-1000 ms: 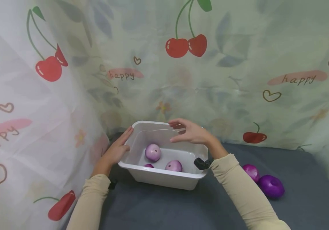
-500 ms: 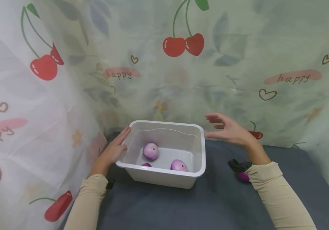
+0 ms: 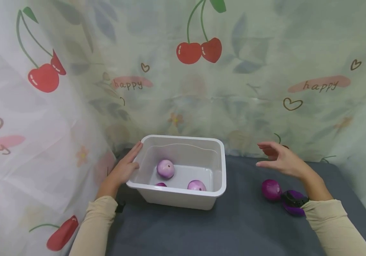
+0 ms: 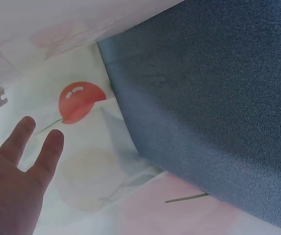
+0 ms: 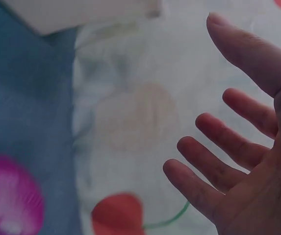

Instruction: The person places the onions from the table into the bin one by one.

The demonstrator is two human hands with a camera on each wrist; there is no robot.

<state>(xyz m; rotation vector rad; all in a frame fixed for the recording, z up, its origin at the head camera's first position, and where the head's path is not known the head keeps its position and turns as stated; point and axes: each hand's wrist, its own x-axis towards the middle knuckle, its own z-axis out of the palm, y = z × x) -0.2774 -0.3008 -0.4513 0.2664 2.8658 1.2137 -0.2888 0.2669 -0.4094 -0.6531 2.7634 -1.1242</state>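
Note:
A white plastic bin point(image 3: 176, 201) stands on the grey cloth. My left hand point(image 3: 125, 170) rests on its left rim with the fingers straight; in the left wrist view that hand point(image 4: 17, 176) shows spread fingers beside the bin's pale wall. Inside the bin lie a pale purple onion point(image 3: 165, 169), another pale onion point(image 3: 197, 185) and a darker onion point(image 3: 160, 184), mostly hidden by the front wall. My right hand point(image 3: 285, 160) hovers holding nothing, fingers apart and gently bent, above a purple onion point(image 3: 271, 190). A darker purple onion point(image 3: 295, 210) is partly covered by the black wrist camera.
The grey cloth point(image 3: 234, 227) covers the work surface. Printed curtains with cherries hang at the back point(image 3: 253, 113) and left point(image 3: 42, 149), close behind and beside the bin. In the right wrist view a purple onion point(image 5: 10, 200) shows at lower left.
My right hand has moved out from above the bin to the right, over the two onions on the cloth. The left hand has stayed on the bin's rim.

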